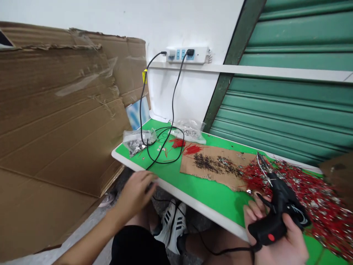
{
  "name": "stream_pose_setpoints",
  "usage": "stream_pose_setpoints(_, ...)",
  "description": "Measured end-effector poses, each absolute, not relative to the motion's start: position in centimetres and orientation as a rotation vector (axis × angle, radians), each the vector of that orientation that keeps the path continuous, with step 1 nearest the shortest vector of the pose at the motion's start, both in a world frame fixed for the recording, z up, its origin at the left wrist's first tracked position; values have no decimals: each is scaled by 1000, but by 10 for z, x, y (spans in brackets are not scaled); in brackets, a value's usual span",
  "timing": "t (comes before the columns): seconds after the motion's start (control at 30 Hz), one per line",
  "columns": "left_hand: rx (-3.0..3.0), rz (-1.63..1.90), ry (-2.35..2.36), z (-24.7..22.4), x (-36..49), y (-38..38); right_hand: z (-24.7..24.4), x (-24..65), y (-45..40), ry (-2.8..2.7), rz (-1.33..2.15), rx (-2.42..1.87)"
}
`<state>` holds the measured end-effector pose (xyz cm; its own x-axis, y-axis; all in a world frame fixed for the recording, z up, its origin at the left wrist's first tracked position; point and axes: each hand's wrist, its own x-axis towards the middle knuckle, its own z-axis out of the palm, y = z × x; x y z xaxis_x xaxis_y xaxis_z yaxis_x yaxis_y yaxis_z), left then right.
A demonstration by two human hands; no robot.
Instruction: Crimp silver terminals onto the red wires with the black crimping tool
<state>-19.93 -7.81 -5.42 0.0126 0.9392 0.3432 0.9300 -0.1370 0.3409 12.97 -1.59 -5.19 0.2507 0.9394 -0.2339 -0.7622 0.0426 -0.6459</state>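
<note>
Head view: left hand (139, 191) sits by the green table (171, 173), fingers loosely bent, any hold impossible to tell. Right of those fingers lies a cardboard sheet (188, 165); farther right, the right hand (288, 247) has fingers wrapped around a black soldering gun (281, 195), red wires (317, 198) just beyond them.

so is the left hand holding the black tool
No, the right hand holds the black tool, while the left hand is well away from it.

No words or numbers can be read. Dark stripes are borne by the white sneakers (178, 225). Lettering cannot be made out on the yellow tag (145, 76) at a black cable (141, 110), the blurred blue-and-white flat panel (138, 112), or the round red badge (271, 237) of a black gun-shaped tool (279, 193).
</note>
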Motion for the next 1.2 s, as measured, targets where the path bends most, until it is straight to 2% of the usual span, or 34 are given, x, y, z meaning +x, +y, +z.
stream_pose_setpoints(0.1,2025,809,2144,-47,-229,-87,-51,129,-16,-289,1317,-761)
stream_pose_setpoints(0.2,2029,744,2137,-48,-220,-92,-48,127,-16,-316,1313,-744)
stream_pose_setpoints(0.43,2246,805,1527,-55,-155,-86,-49,126,-13,-422,1301,-830)
stream_pose_setpoints(0.57,2092,773,1449,-57,-145,-72,-50,126,-2,-517,1294,-861)
stream_pose_setpoints(0.8,2094,925,1418,-53,-129,3,-58,126,2,-483,1359,-816)
stream_pose_setpoints(1.0,2313,711,1488,-50,-84,82,-58,124,0,-413,1360,-739)
stream_pose_setpoints(1.2,2491,575,1501,-48,-46,120,-58,126,2,-356,1388,-678)
